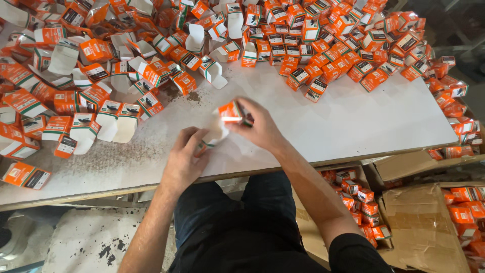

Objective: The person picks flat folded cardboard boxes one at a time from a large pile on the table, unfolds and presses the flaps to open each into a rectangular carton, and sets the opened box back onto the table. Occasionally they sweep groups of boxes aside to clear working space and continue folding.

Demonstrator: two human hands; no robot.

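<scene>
Head view shows both hands, left hand [183,161] and right hand [257,126], pinching one half-folded orange carton [230,115] over the table's [343,126] near edge, with closed cartons [333,45] heaped far right, open-flapped ones [101,116] left, finished ones in cardboard boxes [409,222] below.

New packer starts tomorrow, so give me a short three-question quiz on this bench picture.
1. True or false: both hands are on the same small orange and white carton.
2. Where do the boxes on the white tabletop lie? A) along its far and left parts B) only at the near edge C) in one neat stack
3. What stands on the floor at the person's right?

Key
1. True: the left hand and right hand hold one carton above the tabletop.
2. A: the pile of boxes.
3. Brown cardboard cases with more orange boxes.
</scene>
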